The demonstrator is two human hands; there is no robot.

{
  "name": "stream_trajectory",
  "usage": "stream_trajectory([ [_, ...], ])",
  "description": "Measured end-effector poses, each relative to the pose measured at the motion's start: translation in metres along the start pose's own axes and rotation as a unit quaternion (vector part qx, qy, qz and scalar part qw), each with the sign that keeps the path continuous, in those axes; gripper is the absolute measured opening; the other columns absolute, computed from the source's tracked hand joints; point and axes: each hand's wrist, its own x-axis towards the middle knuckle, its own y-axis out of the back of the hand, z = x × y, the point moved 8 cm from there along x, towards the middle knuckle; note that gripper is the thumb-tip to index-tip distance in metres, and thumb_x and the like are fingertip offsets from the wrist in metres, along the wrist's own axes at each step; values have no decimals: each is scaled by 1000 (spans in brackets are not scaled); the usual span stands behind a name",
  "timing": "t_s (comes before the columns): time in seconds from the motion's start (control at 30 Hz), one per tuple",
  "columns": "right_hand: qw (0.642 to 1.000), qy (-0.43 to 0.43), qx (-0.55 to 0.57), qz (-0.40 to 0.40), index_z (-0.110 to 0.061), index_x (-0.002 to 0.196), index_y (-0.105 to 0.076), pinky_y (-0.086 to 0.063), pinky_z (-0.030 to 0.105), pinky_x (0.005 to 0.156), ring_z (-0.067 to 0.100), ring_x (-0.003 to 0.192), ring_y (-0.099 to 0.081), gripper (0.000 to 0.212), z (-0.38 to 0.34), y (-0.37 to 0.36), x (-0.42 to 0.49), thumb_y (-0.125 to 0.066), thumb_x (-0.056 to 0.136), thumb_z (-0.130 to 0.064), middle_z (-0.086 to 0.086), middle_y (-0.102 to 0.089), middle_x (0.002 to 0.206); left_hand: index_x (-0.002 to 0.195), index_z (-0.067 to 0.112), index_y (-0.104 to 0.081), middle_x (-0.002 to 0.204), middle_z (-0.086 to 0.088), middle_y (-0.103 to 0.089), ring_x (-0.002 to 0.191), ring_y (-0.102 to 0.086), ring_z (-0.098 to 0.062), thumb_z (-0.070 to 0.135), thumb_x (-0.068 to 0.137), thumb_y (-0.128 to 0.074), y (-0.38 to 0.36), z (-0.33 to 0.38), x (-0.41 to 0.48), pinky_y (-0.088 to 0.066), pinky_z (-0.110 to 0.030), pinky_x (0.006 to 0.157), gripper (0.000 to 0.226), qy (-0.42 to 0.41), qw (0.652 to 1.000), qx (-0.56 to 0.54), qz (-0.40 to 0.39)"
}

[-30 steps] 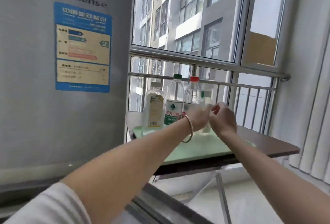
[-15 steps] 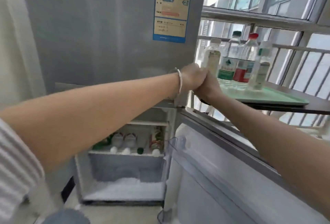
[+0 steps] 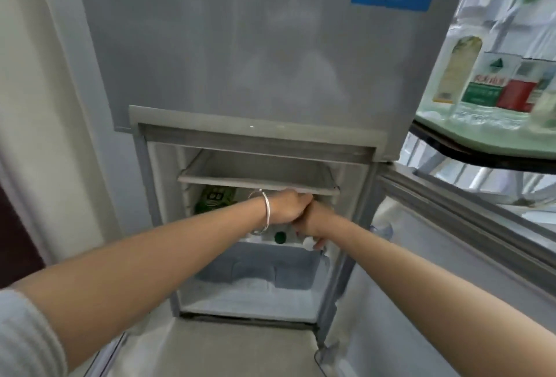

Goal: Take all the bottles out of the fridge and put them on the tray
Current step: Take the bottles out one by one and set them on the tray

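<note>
The grey fridge [image 3: 240, 45] has its lower compartment open. Inside, under a shelf [image 3: 258, 184], a green-labelled bottle [image 3: 215, 199] lies at the back left, and a green cap [image 3: 279, 237] and a white cap [image 3: 310, 243] show lower down. My left hand [image 3: 288, 206], with a bracelet on the wrist, is a closed fist just under the shelf edge. My right hand [image 3: 311, 224] presses against it, fingers curled down at the white cap; its grip is hidden. Several bottles, one with a green label [image 3: 484, 87], stand on the pale green tray [image 3: 481, 139] at the right.
The open lower door [image 3: 436, 256] swings out to the right, below the dark table edge [image 3: 451, 152] that carries the tray. A frosty drawer [image 3: 255, 274] fills the compartment's bottom. A pale wall [image 3: 45, 106] stands on the left.
My view has swung from the tray down and left to the fridge. Both hands, kept together, have dropped from the upper door's edge into the lower compartment.
</note>
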Motion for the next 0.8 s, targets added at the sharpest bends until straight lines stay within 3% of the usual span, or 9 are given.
stream_trajectory([
  [0.07,999,-17,-22,-16,-9,132,-51,-56,41,76,34,95,-60,38,4,-19,28,-44,98,-25,18,-57,127,105,1,-63,115,-23,-64,95,-58,-29,36,104,-22,-11,-25,15,-41,-30,80,54,4,1000,-11,-7],
  [0.17,999,-36,-35,-1,-14,140,-44,-42,34,104,30,124,-51,52,24,-58,81,-44,94,-38,13,-52,140,119,2,-62,122,-19,-62,102,-58,-27,40,103,-23,-26,-57,39,-43,-31,91,57,28,999,0,-25],
  [0.3,990,-104,59,75,-14,135,-50,-44,28,98,26,120,-56,53,62,-88,121,-61,85,-26,7,-57,131,112,3,-64,105,-14,-64,92,-57,-23,47,101,-17,-44,-84,65,-42,-36,95,66,61,997,21,-40],
  [0.4,979,-137,90,124,-7,138,-41,-44,30,103,28,126,-52,52,75,-97,124,-57,90,-20,10,-52,138,101,4,-63,98,-11,-61,90,-56,-23,42,103,-21,-58,-92,79,-43,-34,88,56,48,998,-23,-45],
  [0.47,975,-142,76,153,-6,141,-37,-52,19,82,26,122,-54,52,83,-101,128,-52,94,-25,13,-51,139,88,8,-61,85,-6,-58,81,-57,-22,40,102,-25,-65,-99,86,-45,-32,83,50,47,997,-44,-40],
  [0.53,976,-138,35,164,-7,142,-36,-41,1,61,26,119,-55,44,85,-103,129,-42,100,-21,14,-52,138,77,10,-57,70,-1,-52,68,-52,-18,39,102,-28,-73,-105,90,-44,-30,73,48,44,997,-42,-48],
  [0.57,976,-145,29,160,-4,142,-35,-44,3,69,28,122,-54,44,87,-104,126,-41,100,-17,16,-51,138,76,10,-57,67,-1,-49,67,-50,-16,37,102,-28,-75,-108,92,-42,-29,71,47,44,997,-40,-49],
  [0.63,968,-162,51,183,-1,141,-32,-47,30,96,31,123,-53,49,89,-99,118,-47,97,-15,18,-52,137,76,11,-55,70,-2,-52,71,-51,-18,34,101,-31,-72,-112,90,-42,-29,72,42,51,997,-41,-47],
  [0.8,969,-130,61,200,-7,134,-36,-47,32,88,29,117,-53,52,76,-100,94,-59,89,-19,16,-51,131,87,4,-58,92,-16,-59,94,-60,-30,15,100,-38,-65,-109,80,-47,-33,83,27,47,998,1,-30],
])
